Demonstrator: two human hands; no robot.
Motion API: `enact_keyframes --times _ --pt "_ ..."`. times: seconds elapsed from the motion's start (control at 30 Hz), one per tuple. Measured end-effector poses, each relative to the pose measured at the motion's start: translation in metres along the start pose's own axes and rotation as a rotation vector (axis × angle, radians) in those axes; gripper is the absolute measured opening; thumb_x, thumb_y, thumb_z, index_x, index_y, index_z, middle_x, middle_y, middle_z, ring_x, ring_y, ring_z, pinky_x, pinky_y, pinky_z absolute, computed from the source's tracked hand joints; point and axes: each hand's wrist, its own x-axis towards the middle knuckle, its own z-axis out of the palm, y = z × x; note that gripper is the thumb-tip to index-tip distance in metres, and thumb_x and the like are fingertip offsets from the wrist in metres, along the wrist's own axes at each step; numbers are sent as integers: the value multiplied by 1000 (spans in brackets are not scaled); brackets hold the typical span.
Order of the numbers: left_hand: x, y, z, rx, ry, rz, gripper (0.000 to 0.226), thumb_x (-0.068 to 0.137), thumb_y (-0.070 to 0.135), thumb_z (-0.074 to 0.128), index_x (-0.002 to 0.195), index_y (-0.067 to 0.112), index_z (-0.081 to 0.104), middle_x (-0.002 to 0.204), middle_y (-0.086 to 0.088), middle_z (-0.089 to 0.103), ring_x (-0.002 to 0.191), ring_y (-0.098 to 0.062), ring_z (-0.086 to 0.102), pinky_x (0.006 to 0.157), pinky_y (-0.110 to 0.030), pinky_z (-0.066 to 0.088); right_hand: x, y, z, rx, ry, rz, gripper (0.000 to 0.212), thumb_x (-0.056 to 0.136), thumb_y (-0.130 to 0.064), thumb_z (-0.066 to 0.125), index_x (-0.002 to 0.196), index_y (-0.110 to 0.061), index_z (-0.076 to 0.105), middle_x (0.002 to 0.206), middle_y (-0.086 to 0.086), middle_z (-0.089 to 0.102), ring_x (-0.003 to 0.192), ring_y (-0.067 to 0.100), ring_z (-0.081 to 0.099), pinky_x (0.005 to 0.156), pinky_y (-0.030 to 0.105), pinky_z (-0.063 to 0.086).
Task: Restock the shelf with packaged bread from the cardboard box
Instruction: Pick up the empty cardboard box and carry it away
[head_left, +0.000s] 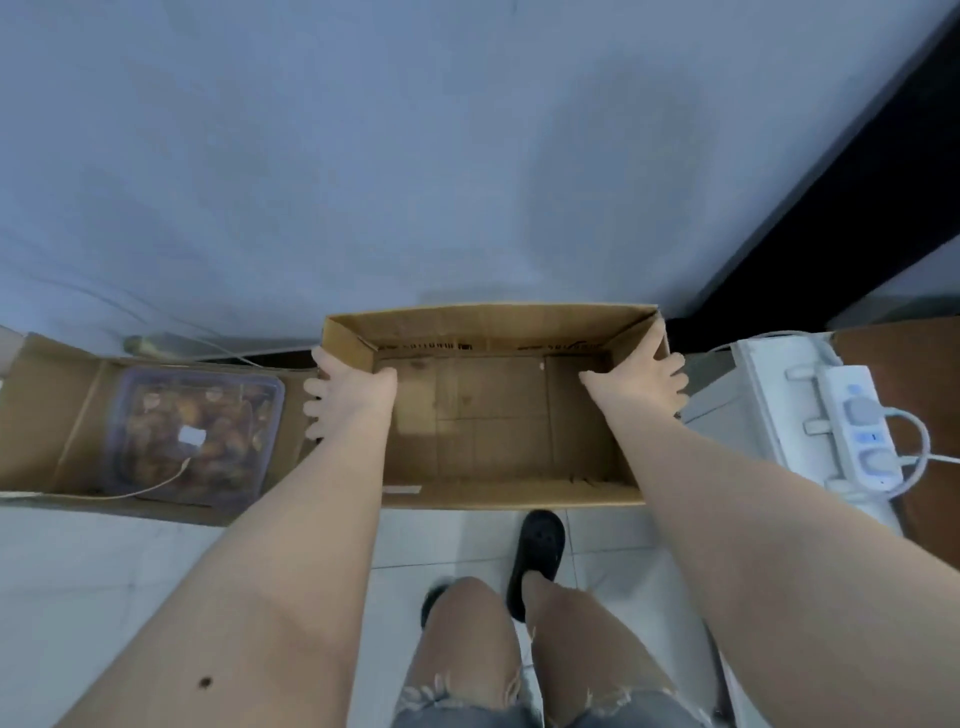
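**Both hands on the box walls, box interior bare**

I see the cardboard box sitting open-topped against the pale wall, right in front of the person. Its inside shows only brown cardboard bottom and some printed text on the far wall. No packaged bread shows inside it from here.

Left hand grips the left side wall: thumb hooked inside the box, fingers curled down the outside, spread slightly apart. Right hand mirrors it on the right side wall, thumb inside, fingers wrapped over the rim to the outside. Both hands clamp the cardboard.

Left of the box, touching or just beside it, I see a flattened piece of cardboard with a clear plastic container of brown baked pieces lying on it, lid on, white label on top. A thin pale cable runs across its near corner.

Right of the box stands a white unit with a white power strip on top, cord looping off to the right.

Below, tiled floor, bare legs, frayed denim shorts, one black slipper just short of the box's near wall.
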Motion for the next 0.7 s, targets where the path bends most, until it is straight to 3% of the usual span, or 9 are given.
enact_keyframes --times 0.37,0.7 --pt "140 30 150 63 -35 -63 86 87 41 54 148 25 -4 148 -17 24 132 -39 29 104 -53 31 164 -10 143 -137 -37 3 104 79 -46 67 149 -26 -8 147 20 25 132 41 31 107 50 29" --pt "298 12 314 -22 -110 34 84 88 28 58 148 26 0 149 -17 23 132 -41 31 103 -54 35 321 -7 304 -148 -73 -82 106 81 -43 67 149 -26 -12 147 21 24 132 41 32 104 48 33"
